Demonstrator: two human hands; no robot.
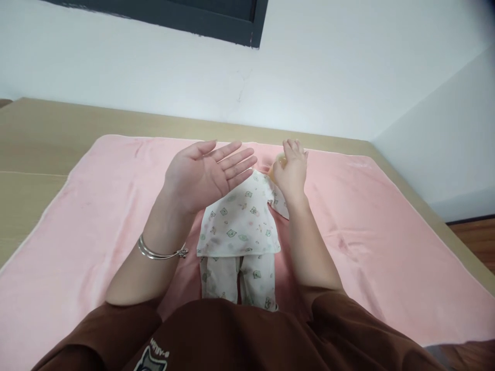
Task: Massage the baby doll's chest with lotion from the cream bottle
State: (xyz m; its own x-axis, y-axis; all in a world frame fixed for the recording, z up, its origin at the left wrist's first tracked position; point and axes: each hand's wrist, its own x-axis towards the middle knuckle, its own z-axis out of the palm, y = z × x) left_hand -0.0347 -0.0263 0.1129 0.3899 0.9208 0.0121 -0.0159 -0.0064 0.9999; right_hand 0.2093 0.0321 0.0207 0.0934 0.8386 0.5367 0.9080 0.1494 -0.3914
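Observation:
My left hand [209, 175] is raised with its palm showing, fingers stretched out and nothing in it. Below and beside it lies a small white baby shirt [242, 221] printed with little animal figures. Matching baby trousers [257, 278] extend from under the shirt's hem toward my body. Near the shirt's right shoulder, my right hand [293, 172] is closed around a shiny amber-yellow object [283, 162]. Most of that object is hidden by the hand, so its kind cannot be made out. The shirt's right sleeve [279, 203] sits beneath my right wrist.
A pink blanket [356, 206] with some creases covers much of a pale wooden surface [34, 129]. Behind it rises a white wall [317, 67] with a dark frame [232, 31] at the top. Another wall [456, 129] stands at the right.

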